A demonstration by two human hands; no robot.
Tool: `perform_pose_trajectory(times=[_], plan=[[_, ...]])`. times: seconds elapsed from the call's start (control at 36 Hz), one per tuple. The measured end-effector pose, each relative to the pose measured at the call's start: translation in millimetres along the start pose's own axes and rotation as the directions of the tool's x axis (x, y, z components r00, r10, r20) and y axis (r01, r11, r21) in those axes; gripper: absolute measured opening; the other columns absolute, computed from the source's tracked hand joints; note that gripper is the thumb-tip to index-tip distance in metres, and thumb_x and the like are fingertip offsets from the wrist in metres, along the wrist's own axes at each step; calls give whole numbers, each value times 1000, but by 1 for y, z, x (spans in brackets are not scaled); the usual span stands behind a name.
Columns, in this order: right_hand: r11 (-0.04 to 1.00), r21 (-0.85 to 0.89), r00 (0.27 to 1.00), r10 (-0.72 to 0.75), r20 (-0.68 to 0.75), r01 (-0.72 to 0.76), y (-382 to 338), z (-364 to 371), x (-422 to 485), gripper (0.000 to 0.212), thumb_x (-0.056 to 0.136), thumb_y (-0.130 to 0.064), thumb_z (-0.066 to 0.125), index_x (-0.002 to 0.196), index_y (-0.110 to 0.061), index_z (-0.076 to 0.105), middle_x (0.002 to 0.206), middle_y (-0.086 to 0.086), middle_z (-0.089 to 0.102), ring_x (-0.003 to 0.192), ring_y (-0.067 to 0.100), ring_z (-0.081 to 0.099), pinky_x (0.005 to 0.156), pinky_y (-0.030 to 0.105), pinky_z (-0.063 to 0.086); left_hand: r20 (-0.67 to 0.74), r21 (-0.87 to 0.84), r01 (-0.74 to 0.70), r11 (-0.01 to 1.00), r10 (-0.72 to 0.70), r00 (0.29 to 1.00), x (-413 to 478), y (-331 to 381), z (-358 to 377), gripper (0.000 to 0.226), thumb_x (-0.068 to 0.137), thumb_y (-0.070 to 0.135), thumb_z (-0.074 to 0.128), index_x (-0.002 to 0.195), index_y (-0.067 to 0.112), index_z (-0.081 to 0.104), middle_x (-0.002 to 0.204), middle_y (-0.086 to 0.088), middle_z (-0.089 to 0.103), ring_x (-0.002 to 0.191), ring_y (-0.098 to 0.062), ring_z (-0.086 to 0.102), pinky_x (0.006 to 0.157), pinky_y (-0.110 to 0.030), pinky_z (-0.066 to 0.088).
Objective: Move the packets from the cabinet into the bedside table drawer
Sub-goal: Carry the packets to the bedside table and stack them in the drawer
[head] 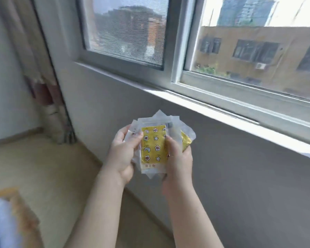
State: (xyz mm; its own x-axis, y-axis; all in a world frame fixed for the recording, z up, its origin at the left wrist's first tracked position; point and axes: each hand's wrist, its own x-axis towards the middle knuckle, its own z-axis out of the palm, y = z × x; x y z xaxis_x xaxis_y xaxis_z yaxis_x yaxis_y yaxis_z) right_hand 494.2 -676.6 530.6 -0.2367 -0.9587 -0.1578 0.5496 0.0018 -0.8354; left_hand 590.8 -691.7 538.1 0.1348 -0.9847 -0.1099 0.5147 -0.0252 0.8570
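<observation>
A stack of several clear plastic packets (pixel 154 145) is held in front of me at mid-frame; the top one shows a yellow sheet printed with stars and moons. My left hand (pixel 122 154) grips the stack's left edge, thumb over the front. My right hand (pixel 177 158) grips the right edge, fingers curled round it, and another yellow packet (pixel 186 140) pokes out behind those fingers. Neither the cabinet nor the bedside table drawer is in view.
A grey wall (pixel 240 176) under a white window sill (pixel 222 111) runs along the right. A curtain (pixel 43 77) hangs at the left corner. Light wood floor (pixel 52 167) lies below, and a blurred blue and wooden object (pixel 5 221) sits at the bottom left.
</observation>
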Motion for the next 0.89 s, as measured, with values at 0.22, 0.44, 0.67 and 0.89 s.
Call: perform_pose_trajectory(times=[0.22, 0.44, 0.67, 0.89], plan=[[963, -240, 946, 186, 264, -122, 109, 144, 26, 23, 78, -13, 74, 94, -21, 60, 94, 4, 71, 83, 22, 71, 76, 42, 59, -342, -33, -147, 989, 127, 931, 48, 66, -152, 26, 95, 8, 48, 114, 24, 57, 89, 1, 68, 63, -9, 67, 47, -23, 52], [940, -308, 891, 261, 372, -147, 210, 261, 75, 23, 79, -15, 74, 90, -27, 58, 94, -3, 69, 87, 17, 68, 85, 44, 55, -500, -44, -233, 971, 180, 847, 113, 116, -269, 29, 94, 3, 48, 122, 10, 51, 89, -5, 63, 55, -10, 64, 39, -16, 43], [907, -318, 813, 398, 425, -277, 287, 403, 163, 17, 84, -15, 68, 92, -24, 56, 96, -1, 69, 89, 18, 68, 80, 36, 55, -650, 34, -301, 953, 250, 718, 235, 190, -351, 28, 91, 2, 54, 116, 15, 53, 89, -4, 63, 60, -13, 64, 50, -24, 50], [851, -360, 679, 524, 514, -383, 345, 538, 211, 21, 87, -11, 65, 106, -15, 58, 106, 7, 69, 95, 25, 68, 88, 47, 54, -815, 72, -472, 879, 325, 480, 317, 254, -434, 35, 90, -5, 51, 122, 9, 53, 99, -8, 65, 79, -23, 65, 66, -32, 52]])
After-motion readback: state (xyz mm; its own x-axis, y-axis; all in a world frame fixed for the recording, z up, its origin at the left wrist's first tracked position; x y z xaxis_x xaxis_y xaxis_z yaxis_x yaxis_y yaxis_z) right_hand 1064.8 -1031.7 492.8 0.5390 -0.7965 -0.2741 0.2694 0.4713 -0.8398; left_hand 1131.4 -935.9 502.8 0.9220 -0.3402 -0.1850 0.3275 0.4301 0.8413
